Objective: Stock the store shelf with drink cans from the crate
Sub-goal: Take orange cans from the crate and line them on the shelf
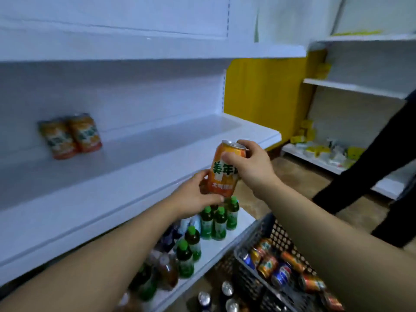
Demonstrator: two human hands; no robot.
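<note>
An orange drink can (221, 174) is upright in the air just off the front edge of the white middle shelf (94, 194). My right hand (249, 167) grips its upper part from the right, thumb across the label. My left hand (195, 197) holds its lower end from the left. Two matching orange cans (71, 135) stand side by side far back on the left of that shelf. The dark plastic crate (249, 280) sits at the lower right, holding several orange and blue cans (273, 264).
Green-capped bottles (216, 218) and other bottles fill the lowest shelf under my arms. Can tops (227, 289) show below the crate. A person in dark clothing (369, 176) stands at the right before another shelf unit with yellow packets (315, 152). A yellow panel (263, 95) is behind.
</note>
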